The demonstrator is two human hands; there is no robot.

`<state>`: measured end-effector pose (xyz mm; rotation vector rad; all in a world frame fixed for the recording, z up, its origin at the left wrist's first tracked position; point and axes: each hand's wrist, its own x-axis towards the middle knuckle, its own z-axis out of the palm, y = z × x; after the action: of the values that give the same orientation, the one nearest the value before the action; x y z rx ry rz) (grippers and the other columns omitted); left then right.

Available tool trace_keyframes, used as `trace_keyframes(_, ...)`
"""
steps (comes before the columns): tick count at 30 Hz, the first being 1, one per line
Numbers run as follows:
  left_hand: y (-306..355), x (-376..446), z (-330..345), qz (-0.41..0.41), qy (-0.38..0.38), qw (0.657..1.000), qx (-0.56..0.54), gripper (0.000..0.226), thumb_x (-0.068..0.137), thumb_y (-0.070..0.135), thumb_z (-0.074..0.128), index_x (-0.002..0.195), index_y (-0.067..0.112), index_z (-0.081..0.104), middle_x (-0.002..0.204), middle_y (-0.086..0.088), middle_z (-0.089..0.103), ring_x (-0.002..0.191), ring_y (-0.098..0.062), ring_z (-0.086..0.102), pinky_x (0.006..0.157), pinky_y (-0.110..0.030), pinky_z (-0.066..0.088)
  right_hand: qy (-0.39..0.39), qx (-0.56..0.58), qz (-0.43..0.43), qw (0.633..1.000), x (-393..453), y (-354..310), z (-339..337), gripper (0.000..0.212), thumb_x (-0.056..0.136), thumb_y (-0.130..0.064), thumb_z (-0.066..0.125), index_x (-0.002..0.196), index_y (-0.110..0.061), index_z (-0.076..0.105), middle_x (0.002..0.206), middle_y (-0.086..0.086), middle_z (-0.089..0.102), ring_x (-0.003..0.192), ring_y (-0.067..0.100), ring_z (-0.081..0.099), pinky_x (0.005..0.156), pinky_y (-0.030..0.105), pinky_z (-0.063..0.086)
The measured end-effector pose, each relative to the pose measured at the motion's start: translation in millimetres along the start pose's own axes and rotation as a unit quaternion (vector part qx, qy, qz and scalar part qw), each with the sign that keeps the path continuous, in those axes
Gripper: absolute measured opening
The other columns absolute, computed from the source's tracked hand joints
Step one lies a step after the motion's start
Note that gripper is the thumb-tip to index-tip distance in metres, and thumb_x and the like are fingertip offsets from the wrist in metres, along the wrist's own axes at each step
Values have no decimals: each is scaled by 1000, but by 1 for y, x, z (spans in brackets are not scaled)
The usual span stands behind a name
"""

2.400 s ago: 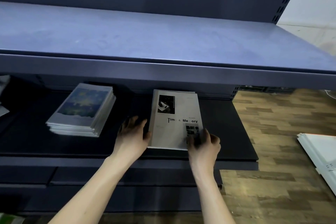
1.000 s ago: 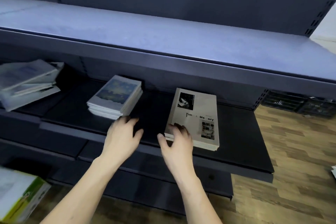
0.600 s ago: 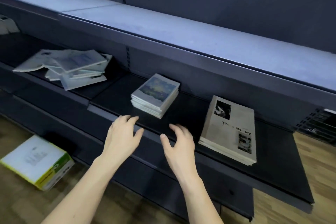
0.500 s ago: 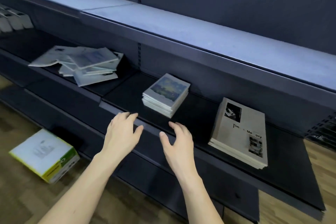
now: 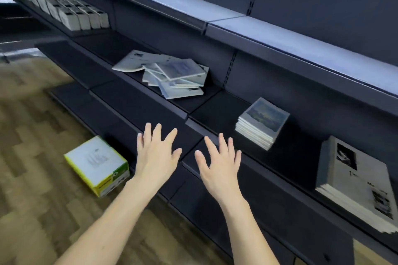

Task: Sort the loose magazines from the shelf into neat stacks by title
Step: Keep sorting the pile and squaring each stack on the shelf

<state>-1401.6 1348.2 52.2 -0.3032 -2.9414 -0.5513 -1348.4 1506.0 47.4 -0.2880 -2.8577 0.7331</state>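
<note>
A loose heap of magazines [image 5: 172,75] lies askew on the dark shelf [image 5: 137,101], up and left of centre. To its right stands a neat stack with a blue landscape cover [image 5: 261,121]. Further right, at the frame edge, a neat stack of grey "Time & Memory" magazines [image 5: 355,180] lies flat. My left hand [image 5: 156,150] and my right hand [image 5: 218,162] hover side by side in front of the shelf edge, fingers spread, holding nothing. Both are well short of the loose heap.
A white and yellow-green box [image 5: 97,164] sits on the wooden floor [image 5: 32,135] below the shelves. Rows of upright grey-white packs [image 5: 64,11] fill the shelf at top left. A blue-grey upper shelf [image 5: 280,41] overhangs the magazines.
My hands have let go of the "Time & Memory" stack and drawn back empty. The view has swung left, bringing the loose heap and the floor box into sight.
</note>
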Motion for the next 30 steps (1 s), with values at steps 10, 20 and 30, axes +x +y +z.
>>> trace_keyframes(10, -76, 8, -20, -40, -6, 999, 2, 59, 99, 46, 44, 152, 31, 26, 161, -10, 17, 150, -32, -1, 121, -50, 5, -49, 0, -14, 999, 34, -68, 52, 58, 100, -50, 40, 154, -35, 26, 166, -1, 8, 153, 20, -8, 121, 48, -5)
trace_keyframes(20, -114, 74, -23, -89, -39, 995, -10, 61, 100, 46, 40, 154, 27, 18, 162, -9, 16, 150, -28, 7, 122, -47, 3, -92, 38, -36, 994, 116, -107, 93, 59, 101, -48, 40, 155, -29, 24, 165, 3, 11, 153, 22, -4, 121, 48, -2)
trace_keyframes(30, -133, 182, -24, -94, -32, 994, -36, 58, 101, 43, 42, 154, 28, 24, 160, -3, 21, 150, -23, 8, 122, -40, 10, -80, 110, -26, 990, 237, -121, 121, 62, 98, -44, 49, 153, -22, 30, 161, 9, 22, 149, 26, 15, 119, 44, 21)
